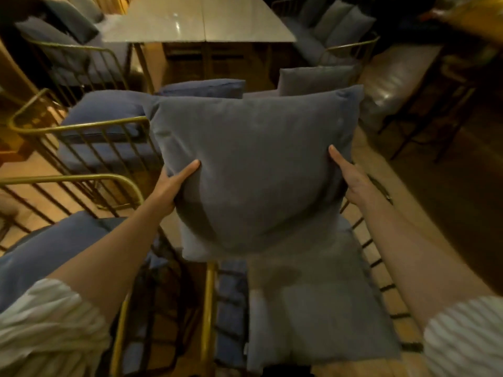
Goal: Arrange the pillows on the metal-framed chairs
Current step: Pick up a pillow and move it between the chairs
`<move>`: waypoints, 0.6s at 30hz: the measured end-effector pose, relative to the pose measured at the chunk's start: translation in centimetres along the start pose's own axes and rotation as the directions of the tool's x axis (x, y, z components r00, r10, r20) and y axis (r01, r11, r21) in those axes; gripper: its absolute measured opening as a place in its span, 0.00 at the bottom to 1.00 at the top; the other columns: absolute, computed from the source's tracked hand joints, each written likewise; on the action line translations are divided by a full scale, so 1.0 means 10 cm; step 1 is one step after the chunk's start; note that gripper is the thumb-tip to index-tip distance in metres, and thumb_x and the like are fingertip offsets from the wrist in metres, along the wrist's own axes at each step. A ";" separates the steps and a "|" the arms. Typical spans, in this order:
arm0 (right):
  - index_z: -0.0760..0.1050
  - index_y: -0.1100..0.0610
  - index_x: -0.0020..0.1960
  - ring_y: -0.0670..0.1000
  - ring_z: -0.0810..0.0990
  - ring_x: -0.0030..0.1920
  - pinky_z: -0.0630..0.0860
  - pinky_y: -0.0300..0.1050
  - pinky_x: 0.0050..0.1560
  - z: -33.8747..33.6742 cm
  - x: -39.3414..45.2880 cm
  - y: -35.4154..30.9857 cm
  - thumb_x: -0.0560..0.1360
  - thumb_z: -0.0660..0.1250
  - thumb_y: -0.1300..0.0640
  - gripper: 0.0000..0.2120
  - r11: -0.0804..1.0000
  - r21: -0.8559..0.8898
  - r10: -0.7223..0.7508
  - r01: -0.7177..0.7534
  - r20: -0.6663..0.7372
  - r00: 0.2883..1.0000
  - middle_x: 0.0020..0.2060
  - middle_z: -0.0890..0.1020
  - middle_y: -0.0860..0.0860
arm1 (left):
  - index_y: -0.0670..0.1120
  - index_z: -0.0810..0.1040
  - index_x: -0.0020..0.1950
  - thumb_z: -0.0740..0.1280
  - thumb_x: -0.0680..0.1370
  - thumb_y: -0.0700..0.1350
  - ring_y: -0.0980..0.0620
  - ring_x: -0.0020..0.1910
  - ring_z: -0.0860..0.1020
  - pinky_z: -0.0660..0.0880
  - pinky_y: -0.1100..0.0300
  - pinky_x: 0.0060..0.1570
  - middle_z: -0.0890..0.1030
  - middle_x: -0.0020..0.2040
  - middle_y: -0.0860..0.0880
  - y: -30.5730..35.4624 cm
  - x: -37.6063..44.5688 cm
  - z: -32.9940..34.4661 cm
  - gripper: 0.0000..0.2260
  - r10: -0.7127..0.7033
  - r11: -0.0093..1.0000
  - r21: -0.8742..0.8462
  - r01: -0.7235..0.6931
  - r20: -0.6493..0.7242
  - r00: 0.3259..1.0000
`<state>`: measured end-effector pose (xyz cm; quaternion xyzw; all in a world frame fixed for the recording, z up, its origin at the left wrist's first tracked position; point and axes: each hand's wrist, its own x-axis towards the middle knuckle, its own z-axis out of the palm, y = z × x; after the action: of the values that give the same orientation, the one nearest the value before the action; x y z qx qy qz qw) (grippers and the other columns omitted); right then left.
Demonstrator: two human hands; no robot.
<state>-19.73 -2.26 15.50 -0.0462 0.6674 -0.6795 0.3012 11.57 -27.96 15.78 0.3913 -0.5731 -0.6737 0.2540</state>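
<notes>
**Ana:** Pillow (258,170) first — where was it, exactly?

**Ben:** Up in the air, held between both hands above the seat cushion (321,308) of the nearest metal-framed chair (209,295). It was grey, roughly square, with its broad face turned toward the camera. Its lower edge hung over the far part of that seat; whether it touched, I couldn't tell.

**Ana:** And the grip?

**Ben:** The left hand (174,186) pressed against the left edge, the right hand (351,178) against the right edge, at about the same height. On each I could see a thumb lying on the front face. The remaining fingers were hidden behind the fabric, so I judged them clamped on the pillow from behind rather than saw it.

**Ana:** So which hand was nearer the chair?

**Ben:** Neither — the hold looked symmetrical, and the seat lay straight below and toward the person. My guess was that the coming move turned on that one relation: lower the pillow and tip it upright against the chair's back, which I couldn't clearly make out. The blue-cushioned chair (89,131) on the left was well apart.
</notes>
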 end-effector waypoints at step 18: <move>0.61 0.51 0.78 0.53 0.68 0.74 0.67 0.52 0.70 -1.20 1.55 0.18 0.74 0.66 0.35 0.38 0.989 0.054 0.137 -0.141 0.061 0.989 0.72 0.71 0.47 | 0.50 0.60 0.78 0.75 0.74 0.45 0.54 0.63 0.70 0.68 0.56 0.58 0.72 0.63 0.55 -0.72 1.20 2.19 0.36 -0.185 0.982 -0.067 0.179 -0.104 0.977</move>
<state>-37.35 1.14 7.27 -0.0102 0.6402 -0.6742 0.3680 -12.38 -23.38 6.72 0.4710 -0.5003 -0.6879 0.2336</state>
